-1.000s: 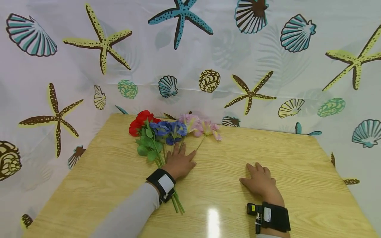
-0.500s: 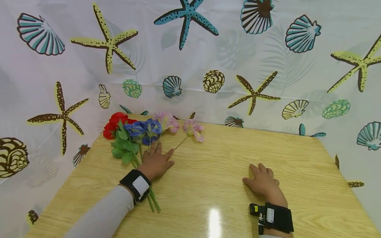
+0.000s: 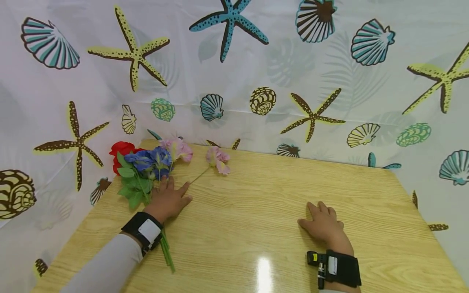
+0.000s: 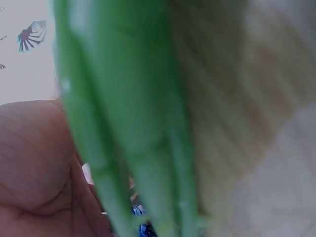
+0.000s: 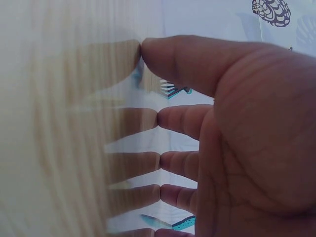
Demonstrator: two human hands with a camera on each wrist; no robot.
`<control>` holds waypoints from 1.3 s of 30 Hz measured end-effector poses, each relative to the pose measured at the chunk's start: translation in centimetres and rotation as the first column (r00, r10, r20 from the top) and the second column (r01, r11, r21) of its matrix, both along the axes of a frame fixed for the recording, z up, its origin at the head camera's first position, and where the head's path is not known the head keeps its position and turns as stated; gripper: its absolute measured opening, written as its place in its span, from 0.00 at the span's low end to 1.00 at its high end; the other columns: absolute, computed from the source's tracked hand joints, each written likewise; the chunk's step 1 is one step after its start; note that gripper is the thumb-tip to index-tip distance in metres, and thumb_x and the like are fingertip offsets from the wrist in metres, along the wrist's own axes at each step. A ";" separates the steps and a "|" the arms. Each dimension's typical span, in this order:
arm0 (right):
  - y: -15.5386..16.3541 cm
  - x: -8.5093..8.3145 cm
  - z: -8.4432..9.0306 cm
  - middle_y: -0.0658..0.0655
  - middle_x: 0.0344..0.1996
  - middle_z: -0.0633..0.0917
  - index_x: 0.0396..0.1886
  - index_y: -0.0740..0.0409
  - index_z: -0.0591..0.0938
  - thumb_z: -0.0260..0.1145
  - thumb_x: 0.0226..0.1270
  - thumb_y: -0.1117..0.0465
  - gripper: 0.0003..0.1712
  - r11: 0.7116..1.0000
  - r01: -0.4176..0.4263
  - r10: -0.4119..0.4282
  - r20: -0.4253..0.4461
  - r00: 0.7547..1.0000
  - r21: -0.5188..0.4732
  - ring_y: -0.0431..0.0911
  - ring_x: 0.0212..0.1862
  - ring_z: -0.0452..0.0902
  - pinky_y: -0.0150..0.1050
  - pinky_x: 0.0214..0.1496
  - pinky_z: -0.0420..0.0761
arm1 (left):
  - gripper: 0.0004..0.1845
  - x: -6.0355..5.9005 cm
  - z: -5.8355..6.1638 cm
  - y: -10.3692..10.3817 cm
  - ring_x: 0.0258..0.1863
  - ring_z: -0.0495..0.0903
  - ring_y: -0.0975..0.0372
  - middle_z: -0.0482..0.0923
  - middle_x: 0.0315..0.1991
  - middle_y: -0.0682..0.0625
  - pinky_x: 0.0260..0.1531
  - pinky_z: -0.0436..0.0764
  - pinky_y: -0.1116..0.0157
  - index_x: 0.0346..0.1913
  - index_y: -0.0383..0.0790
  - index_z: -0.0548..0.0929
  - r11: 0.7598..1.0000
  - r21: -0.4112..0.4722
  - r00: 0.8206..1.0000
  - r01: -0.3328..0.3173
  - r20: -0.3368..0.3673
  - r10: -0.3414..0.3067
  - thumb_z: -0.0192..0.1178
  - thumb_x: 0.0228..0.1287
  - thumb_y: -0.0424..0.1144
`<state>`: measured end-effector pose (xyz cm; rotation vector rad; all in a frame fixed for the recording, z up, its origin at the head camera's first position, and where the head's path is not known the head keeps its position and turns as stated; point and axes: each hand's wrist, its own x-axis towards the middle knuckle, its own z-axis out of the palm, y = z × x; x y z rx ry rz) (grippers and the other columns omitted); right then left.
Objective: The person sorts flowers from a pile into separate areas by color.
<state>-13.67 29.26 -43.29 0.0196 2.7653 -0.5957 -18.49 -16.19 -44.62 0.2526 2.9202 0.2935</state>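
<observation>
The left hand (image 3: 168, 199) lies flat, fingers straight, pressing on the stems of the bunch of flowers (image 3: 146, 171), which has slid further toward the table's (image 3: 278, 195) far left corner than a moment ago. One pink flower (image 3: 217, 158) trails beside it. The right hand (image 3: 322, 224) remains flat and relaxed near the front right, holding nothing.

Glossy wood-grain table (image 3: 278, 211), pale yellow, smooth enough to mirror an overhead light and fingertips (image 5: 170, 118). Behind, thin matt sheeting (image 3: 256, 61), faintly creased, printed with shells and starfish. Artificial flowers (image 3: 154, 162): soft cloth-like petals in red, blue and pink, smooth plastic-looking green stems (image 4: 133, 148). Black fabric wrist straps (image 3: 141, 230) with a white plastic patch; light knit sleeve (image 3: 106, 264).
</observation>
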 end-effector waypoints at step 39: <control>0.1 -0.2 -0.4 0.79 0.73 0.47 0.76 0.68 0.57 0.59 0.71 0.43 0.47 1.000 0.016 -0.016 0.008 1.000 -0.021 0.78 0.70 0.39 0.82 0.57 0.46 | 0.20 5.3 3.3 -1.3 0.30 0.79 0.41 0.76 0.32 0.33 0.29 0.80 0.46 0.41 0.18 0.79 0.983 0.114 0.973 -0.146 -0.160 0.163 0.63 0.67 0.40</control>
